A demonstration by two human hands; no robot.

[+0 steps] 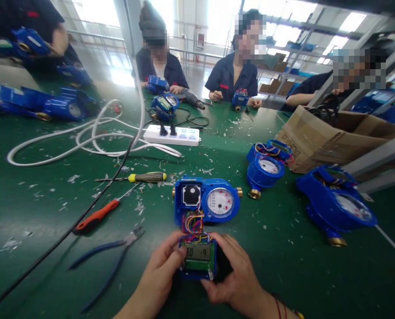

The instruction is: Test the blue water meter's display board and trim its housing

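Between my two hands is a small blue display module (197,259) with a green circuit board and a lit LCD. My left hand (162,270) grips its left side, thumb on the board near the screen. Fingers of my right hand (237,270) close round its right edge, with the thumb at the lower corner. Coloured wires (194,223) run from the module up into an opened blue water meter (219,201) lying just beyond. That meter has a round white dial, brass ends and a black square part in its open housing.
Pliers (129,239), an orange screwdriver (99,217) and a yellow-black screwdriver (147,177) lie on the left. A power strip (172,135) with white cable sits ahead. Two more meters (265,170) and a cardboard box (320,137) stand right. A black cable (94,199) crosses the left side. Several co-workers (235,73) sit opposite.
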